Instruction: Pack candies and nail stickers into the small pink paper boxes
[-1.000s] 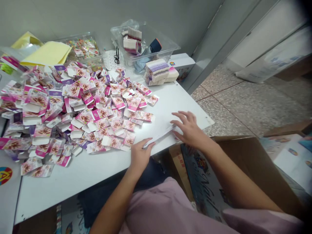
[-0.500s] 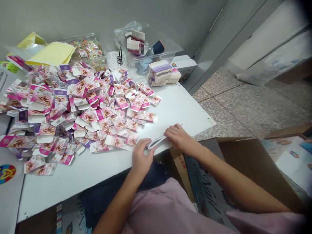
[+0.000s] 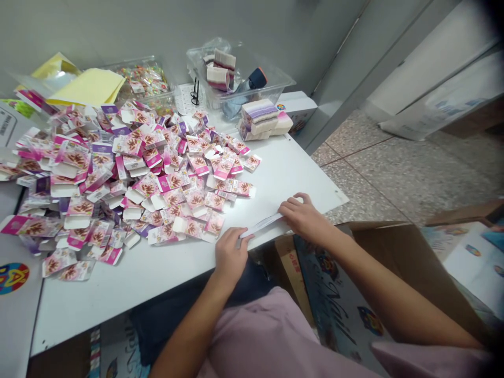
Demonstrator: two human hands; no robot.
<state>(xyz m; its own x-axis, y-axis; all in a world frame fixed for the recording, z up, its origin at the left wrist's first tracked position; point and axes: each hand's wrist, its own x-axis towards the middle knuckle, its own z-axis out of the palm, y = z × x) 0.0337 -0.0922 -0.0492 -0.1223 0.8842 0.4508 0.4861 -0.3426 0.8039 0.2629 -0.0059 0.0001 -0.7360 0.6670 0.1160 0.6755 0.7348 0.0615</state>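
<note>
Between my hands, just above the front edge of the white table (image 3: pixel 275 178), a folded white sheet of paper (image 3: pixel 263 224) is held long and narrow. My left hand (image 3: pixel 231 251) pinches its left end between thumb and fingers. The right end is gripped by my right hand (image 3: pixel 301 216), whose curled fingers hide that part. To the left of the sheet spreads a large heap of small pink and purple printed boxes (image 3: pixel 169 181), several with flaps open. What is printed on the sheet cannot be made out.
Behind the heap stands a clear plastic bin (image 3: pixel 275 79) with paper stacks and a blue bottle (image 3: pixel 240 94). A banded stack of printed cards (image 3: pixel 258 118) sits before it. Black scissors (image 3: pixel 195 92) and a yellow envelope (image 3: pixel 88 86) lie further left. An open carton (image 3: pixel 394 252) is below right.
My right hand has moved right, away from my left. The sheet, bowed open before, now looks flatter and longer between them.
</note>
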